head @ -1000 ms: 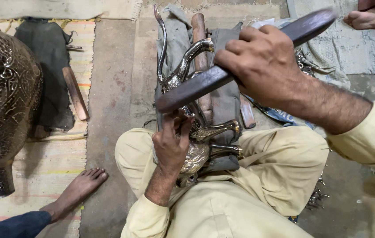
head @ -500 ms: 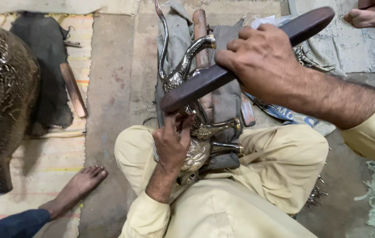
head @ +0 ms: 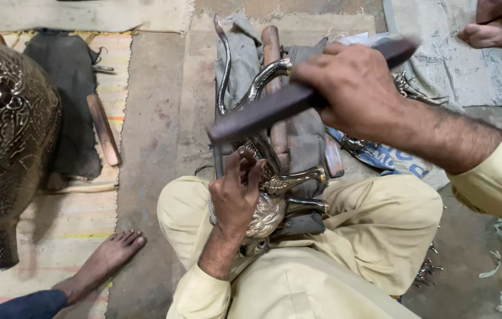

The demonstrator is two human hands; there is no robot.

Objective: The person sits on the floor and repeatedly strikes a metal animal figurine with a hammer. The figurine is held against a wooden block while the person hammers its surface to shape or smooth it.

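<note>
I note right hand (head: 354, 88) fingers clamped on the dark bar (head: 274, 109), raised, while left hand (head: 236, 192) fingers pin the brass piece (head: 269, 210) steady on the lap.

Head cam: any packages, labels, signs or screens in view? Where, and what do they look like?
Blue printed bag: crumpled flat on the floor under the right forearm, beside the grey cloth; blue with pale lettering, mostly hidden.
No labels, signs or screens show.
</note>
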